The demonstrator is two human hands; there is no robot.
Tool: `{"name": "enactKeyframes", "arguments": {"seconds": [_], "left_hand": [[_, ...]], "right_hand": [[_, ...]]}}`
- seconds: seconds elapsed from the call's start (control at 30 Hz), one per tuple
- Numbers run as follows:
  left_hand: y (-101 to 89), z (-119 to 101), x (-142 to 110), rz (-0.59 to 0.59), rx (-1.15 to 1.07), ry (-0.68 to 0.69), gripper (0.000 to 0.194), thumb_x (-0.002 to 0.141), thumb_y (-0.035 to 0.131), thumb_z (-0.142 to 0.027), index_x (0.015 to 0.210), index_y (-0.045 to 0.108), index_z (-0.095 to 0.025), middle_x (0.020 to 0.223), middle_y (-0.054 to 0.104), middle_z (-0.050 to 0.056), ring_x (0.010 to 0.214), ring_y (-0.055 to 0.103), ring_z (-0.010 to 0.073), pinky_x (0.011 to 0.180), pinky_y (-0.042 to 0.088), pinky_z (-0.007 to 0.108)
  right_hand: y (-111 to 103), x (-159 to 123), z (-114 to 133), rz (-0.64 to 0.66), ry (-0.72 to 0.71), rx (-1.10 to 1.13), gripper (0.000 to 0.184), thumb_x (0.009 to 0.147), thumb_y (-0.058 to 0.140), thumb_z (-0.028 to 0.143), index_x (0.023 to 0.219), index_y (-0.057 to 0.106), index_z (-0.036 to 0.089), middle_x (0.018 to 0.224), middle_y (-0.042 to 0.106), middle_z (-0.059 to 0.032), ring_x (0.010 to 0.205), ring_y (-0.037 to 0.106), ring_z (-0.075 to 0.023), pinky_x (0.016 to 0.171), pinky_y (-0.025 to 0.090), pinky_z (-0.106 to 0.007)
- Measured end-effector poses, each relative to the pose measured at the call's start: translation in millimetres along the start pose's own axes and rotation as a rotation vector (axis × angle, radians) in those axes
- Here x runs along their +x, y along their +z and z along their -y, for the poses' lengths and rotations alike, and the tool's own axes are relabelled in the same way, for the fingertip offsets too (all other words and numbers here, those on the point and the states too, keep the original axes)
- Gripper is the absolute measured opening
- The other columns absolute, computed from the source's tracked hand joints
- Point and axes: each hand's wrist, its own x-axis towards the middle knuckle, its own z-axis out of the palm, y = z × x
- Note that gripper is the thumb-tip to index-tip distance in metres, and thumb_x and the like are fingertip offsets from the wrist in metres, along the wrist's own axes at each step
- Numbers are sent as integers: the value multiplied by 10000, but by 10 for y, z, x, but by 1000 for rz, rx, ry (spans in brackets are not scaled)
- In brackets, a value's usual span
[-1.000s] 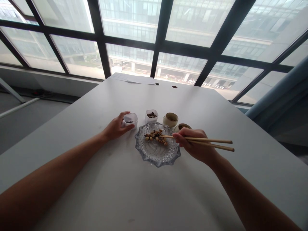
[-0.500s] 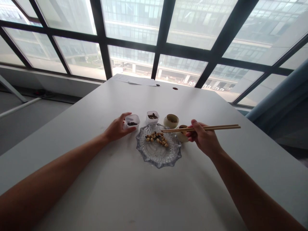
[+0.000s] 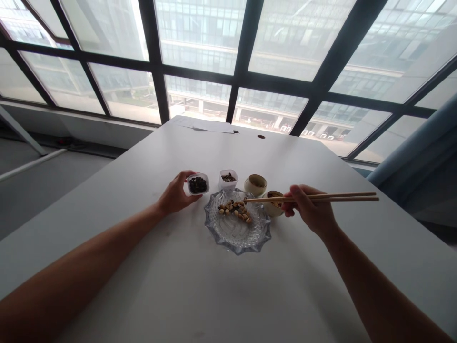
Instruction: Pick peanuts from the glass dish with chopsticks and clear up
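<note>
My left hand (image 3: pixel 175 195) grips a small white square cup (image 3: pixel 198 185) of dark seeds, tipped toward me at the left of a scalloped glass plate (image 3: pixel 237 231). A pile of nuts and seeds (image 3: pixel 235 210) lies on the far half of the plate. Wooden chopsticks (image 3: pixel 321 196) are pinched in my right hand (image 3: pixel 310 209) and lie nearly level, their tips above the plate's far right rim near a small round bowl (image 3: pixel 273 206).
A second white square cup (image 3: pixel 228 178) with seeds and a beige round bowl (image 3: pixel 255 184) stand behind the plate on the white table (image 3: pixel 178 286). Papers (image 3: pixel 207 125) lie at the far edge below the dark-framed window. A blue-grey curtain (image 3: pixel 421 143) hangs at right.
My right hand lifted the chopsticks off the pile on the plate and drew them right, over the small round bowl. My left hand tilted the white cup so that its dark seeds show.
</note>
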Motion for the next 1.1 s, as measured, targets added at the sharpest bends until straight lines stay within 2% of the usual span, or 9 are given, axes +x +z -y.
{"name": "enactKeyframes", "arguments": {"seconds": [0.17, 0.3, 0.47, 0.6, 0.7, 0.8, 0.93, 1.0, 1.1], "left_hand": [[-6, -21, -1, -11, -2, -22, 569, 706, 734, -375, 1165, 450, -198, 1184, 649, 127, 1062, 633, 251, 917, 508, 400], [2, -17, -3, 11, 0, -44, 583, 698, 740, -394, 1175, 469, -198, 1160, 651, 121, 1042, 638, 257, 897, 515, 401], [14, -1, -5, 18, -34, -41, 576, 697, 745, -382, 1175, 490, -187, 1161, 656, 130, 1045, 641, 267, 889, 516, 403], [9, 6, -8, 32, -37, -55, 582, 697, 743, -388, 1185, 495, -189, 1157, 663, 127, 1040, 645, 269, 905, 509, 410], [4, 6, -8, 39, -53, -52, 579, 701, 740, -398, 1185, 499, -190, 1166, 663, 129, 1048, 645, 270, 904, 511, 407], [1, 5, -8, 43, -57, -56, 579, 698, 740, -404, 1184, 502, -198, 1159, 667, 123, 1038, 648, 267, 893, 513, 405], [-2, 4, -8, 44, -58, -50, 574, 703, 735, -417, 1180, 510, -191, 1139, 674, 123, 1005, 655, 261, 866, 518, 396], [-3, 4, -8, 51, -51, -49, 574, 708, 732, -430, 1182, 513, -190, 1140, 673, 121, 992, 656, 258, 852, 521, 392], [-3, 6, -7, 66, -45, -53, 584, 711, 731, -455, 1186, 514, -195, 1139, 672, 112, 973, 657, 252, 837, 525, 384]], "right_hand": [[54, -8, 32, -98, 7, 11, 479, 746, 746, 628, 649, 638, 171, 501, 626, -39, 359, 542, -152, 330, 447, -262], [294, -50, 151, -189, -73, -10, 439, 812, 700, 604, 696, 650, 184, 541, 644, -38, 396, 563, -148, 364, 469, -259], [585, 75, 231, -155, -210, -154, 401, 876, 655, 553, 731, 648, 180, 584, 663, -35, 429, 595, -142, 407, 494, -243], [658, 281, 101, -157, -253, -246, 432, 887, 620, 584, 728, 629, 181, 596, 668, -32, 456, 607, -141, 451, 502, -239], [667, 384, -8, -92, -229, -329, 474, 882, 603, 615, 715, 630, 173, 603, 669, -37, 496, 618, -143, 505, 516, -240], [654, 390, -18, -17, -168, -358, 496, 867, 606, 637, 725, 650, 164, 617, 670, -46, 538, 626, -152, 535, 518, -244], [577, 230, 121, -61, -145, -263, 493, 870, 594, 644, 741, 651, 172, 616, 665, -47, 493, 603, -152, 485, 499, -248], [520, 100, 197, 9, -108, -244, 493, 882, 575, 644, 733, 642, 178, 592, 654, -42, 458, 591, -153, 442, 483, -248], [446, -90, 254, 189, -94, -295, 486, 918, 540, 614, 707, 627, 185, 569, 638, -34, 448, 583, -152, 432, 476, -248]]}}
